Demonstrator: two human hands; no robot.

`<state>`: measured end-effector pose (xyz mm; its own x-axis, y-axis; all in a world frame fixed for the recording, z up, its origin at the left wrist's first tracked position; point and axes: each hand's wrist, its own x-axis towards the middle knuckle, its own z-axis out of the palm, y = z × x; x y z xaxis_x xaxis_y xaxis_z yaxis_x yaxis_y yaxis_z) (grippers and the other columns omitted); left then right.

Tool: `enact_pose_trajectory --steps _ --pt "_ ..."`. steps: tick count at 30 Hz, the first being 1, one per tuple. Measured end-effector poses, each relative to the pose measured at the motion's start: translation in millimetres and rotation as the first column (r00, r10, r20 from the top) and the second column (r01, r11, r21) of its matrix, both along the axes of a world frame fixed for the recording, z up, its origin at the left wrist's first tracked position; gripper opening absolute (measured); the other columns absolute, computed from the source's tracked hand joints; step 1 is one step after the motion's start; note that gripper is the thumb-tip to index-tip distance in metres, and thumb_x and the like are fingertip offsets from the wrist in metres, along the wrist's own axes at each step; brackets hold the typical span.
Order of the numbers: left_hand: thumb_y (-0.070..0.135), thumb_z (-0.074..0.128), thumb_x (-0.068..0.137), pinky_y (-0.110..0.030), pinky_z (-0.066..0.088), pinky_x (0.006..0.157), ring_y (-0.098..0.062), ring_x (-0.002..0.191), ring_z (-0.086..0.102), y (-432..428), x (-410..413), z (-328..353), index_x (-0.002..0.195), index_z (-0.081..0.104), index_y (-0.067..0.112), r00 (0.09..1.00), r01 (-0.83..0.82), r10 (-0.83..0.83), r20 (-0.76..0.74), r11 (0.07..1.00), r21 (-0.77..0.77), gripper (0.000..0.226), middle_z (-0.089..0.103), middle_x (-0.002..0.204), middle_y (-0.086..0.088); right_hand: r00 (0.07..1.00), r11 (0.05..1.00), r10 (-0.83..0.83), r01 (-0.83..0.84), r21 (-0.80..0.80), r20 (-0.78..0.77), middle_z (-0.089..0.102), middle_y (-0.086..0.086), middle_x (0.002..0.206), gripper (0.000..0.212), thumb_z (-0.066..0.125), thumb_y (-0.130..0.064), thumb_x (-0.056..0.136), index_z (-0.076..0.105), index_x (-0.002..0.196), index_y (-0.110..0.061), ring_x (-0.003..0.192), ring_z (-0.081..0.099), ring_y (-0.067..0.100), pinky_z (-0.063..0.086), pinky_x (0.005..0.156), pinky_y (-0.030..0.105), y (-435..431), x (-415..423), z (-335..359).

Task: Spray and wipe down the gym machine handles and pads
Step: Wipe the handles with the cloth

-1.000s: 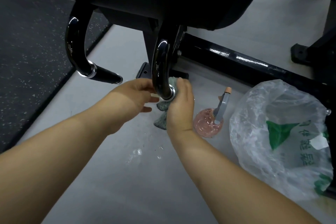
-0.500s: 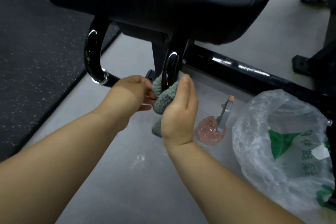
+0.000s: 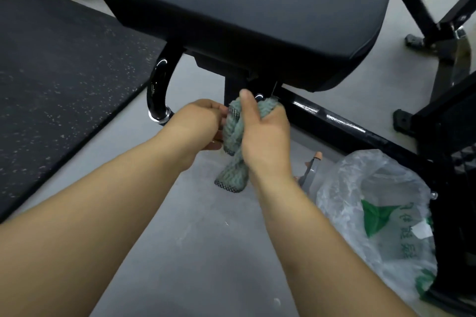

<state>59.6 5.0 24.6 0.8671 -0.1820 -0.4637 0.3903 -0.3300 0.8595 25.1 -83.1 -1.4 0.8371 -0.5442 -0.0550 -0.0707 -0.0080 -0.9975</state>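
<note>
The wiping step is in hand: a grey-green knitted cloth [image 3: 233,170] is gripped by the right hand [image 3: 265,134] and wrapped round a glossy black curved metal handle [image 3: 258,97] just beyond its thumb, beneath the black padded seat [image 3: 257,8]. The cloth's edge seems pinched by the left hand [image 3: 198,123]. Next, the cloth should be drawn firmly along the bend. Green characters on the translucent plastic bag [image 3: 373,213], right of the right hand, cannot be read.
</note>
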Motion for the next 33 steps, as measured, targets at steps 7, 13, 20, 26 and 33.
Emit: enact_pose_trajectory --steps 7,13,20,26,33 --pt "0.002 0.039 0.092 -0.038 0.055 0.086 -0.022 0.081 0.064 -3.5 -9.1 -4.1 0.097 0.061 0.008 0.999 0.027 -0.025 -0.045 0.999 0.036 0.023 0.064 0.086 -0.009 0.986 0.960 -0.138 0.155 -0.231 0.089 0.062 0.003 0.101 0.046 0.062 -0.040 0.086 0.050 0.119 -0.011 0.092 0.061 0.019 0.052 0.082 0.038 18.4 -8.8 -24.5" --pt "0.000 0.038 0.089 -0.043 0.048 0.096 -0.032 0.111 0.059 0.4 -5.9 -8.4 0.112 0.063 0.012 0.989 -0.067 0.088 -0.116 0.983 0.174 0.036 0.059 0.124 -0.015 0.988 0.899 -0.115 0.147 -0.412 0.102 0.063 0.011 0.111 0.072 0.053 -0.055 0.079 0.048 0.128 -0.003 0.100 0.061 0.028 0.052 0.083 0.044 21.0 -16.3 -48.3" --pt "0.014 0.036 0.090 -0.046 0.053 0.089 -0.025 0.088 0.061 1.3 -7.7 -4.5 0.099 0.063 0.004 0.997 -0.034 0.033 0.070 0.999 0.011 0.031 0.064 0.089 -0.009 0.998 0.991 -0.054 0.057 0.123 -0.029 0.066 0.011 0.076 0.035 0.070 -0.029 0.083 0.060 0.089 0.004 0.069 0.066 0.025 0.055 0.065 0.035 -3.3 15.6 8.4" --pt "0.018 0.031 0.093 -0.048 0.050 0.093 -0.023 0.087 0.060 -1.0 -18.3 -21.2 0.094 0.061 0.005 0.997 0.037 -0.037 0.061 0.999 -0.003 0.033 0.063 0.086 -0.008 0.982 0.979 -0.121 0.143 -0.145 0.147 0.060 -0.007 0.086 0.037 0.070 -0.038 0.081 0.054 0.102 -0.013 0.080 0.061 0.013 0.051 0.075 0.032 12.5 -3.5 -28.3" --pt "0.026 0.031 0.094 -0.044 0.052 0.090 -0.027 0.102 0.061 4.4 -24.6 -39.5 0.109 0.060 0.015 0.994 0.076 -0.058 -0.090 0.974 0.215 0.034 0.064 0.111 -0.008 0.975 0.869 -0.022 0.128 -0.478 0.220 0.060 -0.006 0.084 0.062 0.054 -0.063 0.078 0.057 0.103 -0.006 0.079 0.058 0.015 0.049 0.074 0.034 4.1 -17.4 -66.2"
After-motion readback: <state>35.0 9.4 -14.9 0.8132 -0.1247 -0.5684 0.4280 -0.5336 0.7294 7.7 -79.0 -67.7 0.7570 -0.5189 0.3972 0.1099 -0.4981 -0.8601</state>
